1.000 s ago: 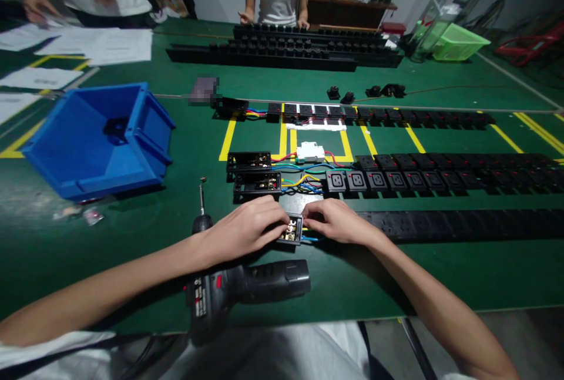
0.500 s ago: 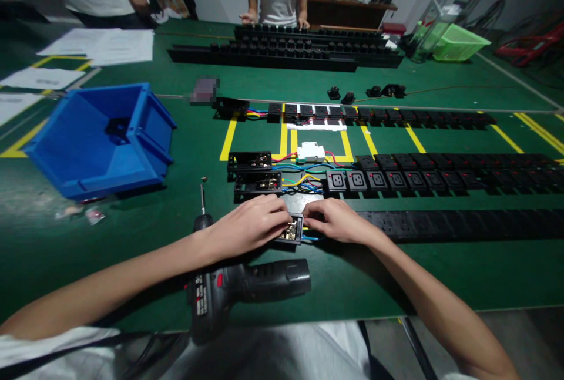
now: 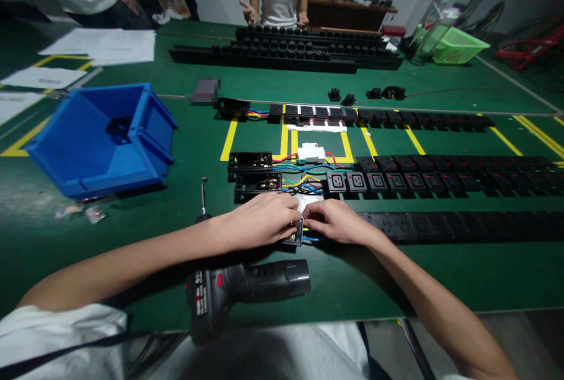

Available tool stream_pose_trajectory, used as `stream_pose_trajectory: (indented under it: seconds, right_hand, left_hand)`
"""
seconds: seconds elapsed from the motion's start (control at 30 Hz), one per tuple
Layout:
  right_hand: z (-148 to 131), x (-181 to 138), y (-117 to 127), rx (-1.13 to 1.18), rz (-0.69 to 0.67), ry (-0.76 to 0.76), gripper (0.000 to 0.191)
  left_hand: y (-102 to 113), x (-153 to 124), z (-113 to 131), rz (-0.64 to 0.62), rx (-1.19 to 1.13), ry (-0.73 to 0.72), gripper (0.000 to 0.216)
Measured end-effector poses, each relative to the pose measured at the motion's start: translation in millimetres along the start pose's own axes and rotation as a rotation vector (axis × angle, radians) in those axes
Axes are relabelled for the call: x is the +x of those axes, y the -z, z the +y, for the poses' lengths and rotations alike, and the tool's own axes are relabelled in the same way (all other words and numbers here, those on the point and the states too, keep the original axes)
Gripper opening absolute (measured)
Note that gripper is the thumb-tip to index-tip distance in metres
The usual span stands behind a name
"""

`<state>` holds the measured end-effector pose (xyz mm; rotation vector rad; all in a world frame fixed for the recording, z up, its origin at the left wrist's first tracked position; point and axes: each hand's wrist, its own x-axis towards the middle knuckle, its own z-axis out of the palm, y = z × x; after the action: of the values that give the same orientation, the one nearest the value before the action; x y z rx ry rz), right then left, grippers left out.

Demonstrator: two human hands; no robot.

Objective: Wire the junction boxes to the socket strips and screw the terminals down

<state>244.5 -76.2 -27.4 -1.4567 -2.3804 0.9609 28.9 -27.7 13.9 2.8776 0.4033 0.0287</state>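
Note:
My left hand lies curled over a small black terminal box at the near end of a long black socket strip. Its fingers cover most of the box. My right hand meets it from the right, fingertips pinched at the box's edge where blue wires come out. A black cordless screwdriver lies on the green table just in front of my left forearm, its bit pointing away.
Two more open terminal boxes with coloured wires and a row of sockets lie behind my hands. A blue bin stands at the left. Papers lie far left. Two people in white shirts stand at the far edge, near a green basket.
My left hand has slid right and now covers more of the terminal box. The far person has raised a hand off the table. The person at far left has shifted.

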Motion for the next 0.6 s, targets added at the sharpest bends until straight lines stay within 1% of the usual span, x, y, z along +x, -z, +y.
stream_pose_trajectory:
  seconds: [0.1, 0.27, 0.4, 0.5, 0.6]
  right_hand:
    - [-1.0, -0.2, 0.7, 0.01, 0.001, -0.002, 0.015]
    - [-2.6, -0.4, 2.2, 0.024, 0.006, -0.002, 0.016]
    - [-2.5, -0.1, 2.5, 0.016, 0.003, -0.013, 0.016]
    - [-2.0, 0.0, 2.2, 0.021, -0.003, -0.01, 0.015]
    - [-1.8, -0.2, 2.0, 0.031, -0.009, -0.007, 0.016]
  left_hand:
    - [5.5, -1.6, 0.0, 0.024, -0.071, 0.007, 0.013]
    - [11.5, -9.6, -9.6, 0.107, -0.404, 0.113, 0.015]
    - [7.9, -14.5, -18.2, 0.178, -0.614, 0.172, 0.015]
    - [1.7, -17.5, -21.5, 0.228, -0.652, 0.182, 0.015]
    - [-5.8, -20.8, -22.1, 0.256, -0.615, 0.173, 0.017]
